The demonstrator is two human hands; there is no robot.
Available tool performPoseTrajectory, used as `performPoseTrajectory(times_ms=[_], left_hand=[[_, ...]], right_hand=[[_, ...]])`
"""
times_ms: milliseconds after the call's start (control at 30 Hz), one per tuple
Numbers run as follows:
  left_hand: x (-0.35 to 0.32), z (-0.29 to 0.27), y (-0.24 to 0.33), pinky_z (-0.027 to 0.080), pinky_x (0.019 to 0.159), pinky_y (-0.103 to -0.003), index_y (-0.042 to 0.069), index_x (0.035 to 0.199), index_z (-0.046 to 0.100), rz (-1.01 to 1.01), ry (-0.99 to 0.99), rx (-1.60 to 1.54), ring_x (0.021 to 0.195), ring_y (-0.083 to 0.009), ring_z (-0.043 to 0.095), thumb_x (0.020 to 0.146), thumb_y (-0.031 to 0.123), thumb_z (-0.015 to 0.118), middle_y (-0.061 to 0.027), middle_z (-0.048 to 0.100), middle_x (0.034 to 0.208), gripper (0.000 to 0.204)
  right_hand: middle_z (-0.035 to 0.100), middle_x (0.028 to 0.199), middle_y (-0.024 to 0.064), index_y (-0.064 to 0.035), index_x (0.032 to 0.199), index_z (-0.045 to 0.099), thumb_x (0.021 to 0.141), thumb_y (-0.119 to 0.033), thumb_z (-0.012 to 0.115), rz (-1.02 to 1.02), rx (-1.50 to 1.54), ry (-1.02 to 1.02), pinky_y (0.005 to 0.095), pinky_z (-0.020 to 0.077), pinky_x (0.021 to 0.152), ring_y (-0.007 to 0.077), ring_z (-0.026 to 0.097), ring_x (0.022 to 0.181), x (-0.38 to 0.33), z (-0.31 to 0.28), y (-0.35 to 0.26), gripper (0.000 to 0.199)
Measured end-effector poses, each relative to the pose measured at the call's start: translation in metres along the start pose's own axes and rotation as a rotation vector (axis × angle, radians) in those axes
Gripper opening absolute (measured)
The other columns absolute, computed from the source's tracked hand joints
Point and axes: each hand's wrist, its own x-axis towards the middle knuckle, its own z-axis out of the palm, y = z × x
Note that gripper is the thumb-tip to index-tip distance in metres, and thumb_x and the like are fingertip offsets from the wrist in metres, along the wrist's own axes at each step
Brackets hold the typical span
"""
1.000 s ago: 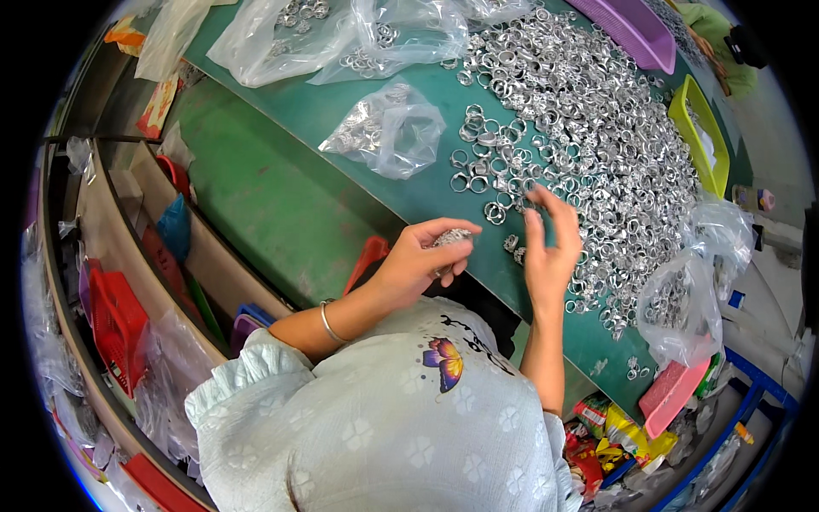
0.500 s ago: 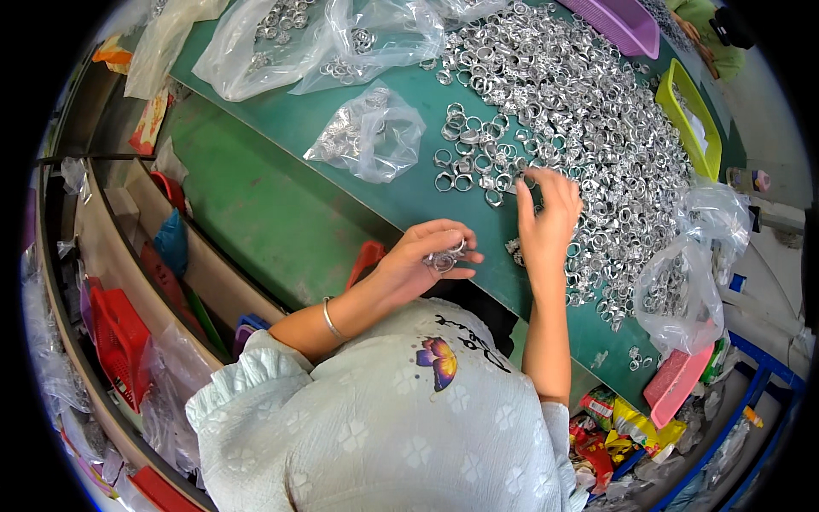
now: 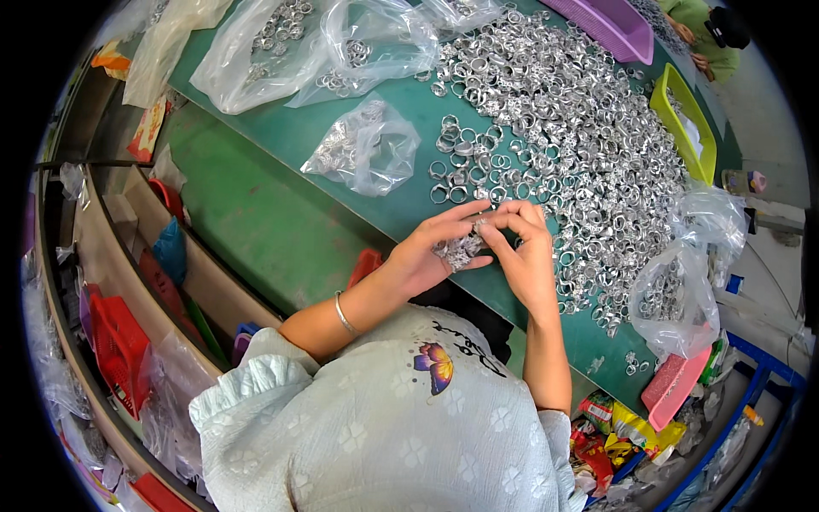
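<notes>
My left hand (image 3: 424,253) is curled round a small bunch of silver rings (image 3: 461,249) above the near edge of the table. Against its fingertips, my right hand (image 3: 526,258) pinches with thumb and forefinger at the top of the bunch; what it holds looks like a ring, partly hidden by the fingers. Just beyond both hands lies a looser cluster of rings (image 3: 467,160) on the green table (image 3: 375,210). To the right of it spreads a big heap of silver rings (image 3: 589,128).
Clear plastic bags with rings (image 3: 367,145) lie at the left of the table. A purple basket (image 3: 610,26), a yellow-green basket (image 3: 682,124) and a pink basket (image 3: 676,388) stand round the heap. Shelves with a red basket (image 3: 119,346) are at left. A co-worker (image 3: 712,38) is at far right.
My right hand has come from the edge of the heap to the left hand, and their fingertips now meet at the bunch of rings. The left hand has shifted slightly.
</notes>
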Motion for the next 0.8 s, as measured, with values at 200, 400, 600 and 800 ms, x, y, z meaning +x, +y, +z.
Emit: performPoseTrajectory(times_ms=[200, 400, 600, 800], left_hand=[[0.015, -0.012, -0.007, 0.042, 0.047, -0.02, 0.003, 0.109, 0.053, -0.193, -0.028, -0.188, 0.076, -0.0154, 0.054, 0.087, 0.017, 0.055, -0.0079, 0.054, 0.094, 0.026], [0.014, -0.013, -0.001, 0.05, 0.056, -0.022, 0.004, 0.114, 0.052, -0.132, 0.007, -0.116, 0.092, -0.0185, 0.058, 0.089, 0.021, 0.049, -0.0091, 0.055, 0.11, 0.031], [0.016, 0.0, 0.004, 0.053, 0.066, -0.026, 0.006, 0.119, 0.052, -0.012, 0.102, -0.102, 0.106, -0.0216, 0.056, 0.092, 0.026, 0.046, -0.0118, 0.054, 0.118, 0.035], [0.023, -0.022, 0.001, 0.055, 0.068, -0.03, 0.008, 0.117, 0.053, -0.047, 0.013, 0.056, 0.105, -0.0245, 0.057, 0.09, 0.03, 0.052, -0.011, 0.058, 0.111, 0.035]], right_hand=[[0.059, 0.075, 0.0109, -0.0024, 0.072, 0.064, 0.079, -0.024, 0.065, 0.067, -0.409, 0.332, 0.0393, 0.0371, 0.071, 0.0275, 0.052, 0.076, 0.075, 0.013, 0.033, 0.023], [0.058, 0.076, 0.0089, -0.003, 0.073, 0.062, 0.073, -0.021, 0.069, 0.117, -0.236, 0.27, 0.0371, 0.0362, 0.075, 0.0254, 0.052, 0.079, 0.077, 0.009, 0.036, 0.019], [0.06, 0.079, 0.0085, -0.0009, 0.075, 0.059, 0.07, -0.009, 0.07, -0.16, -0.013, -0.033, 0.0326, 0.0421, 0.066, 0.0215, 0.053, 0.072, 0.033, -0.006, 0.001, 0.015], [0.062, 0.08, 0.0078, -0.0014, 0.09, 0.064, 0.076, -0.008, 0.065, -0.054, -0.036, 0.162, 0.0277, 0.0427, 0.066, 0.0168, 0.055, 0.072, 0.083, 0.0, -0.002, 0.016]])
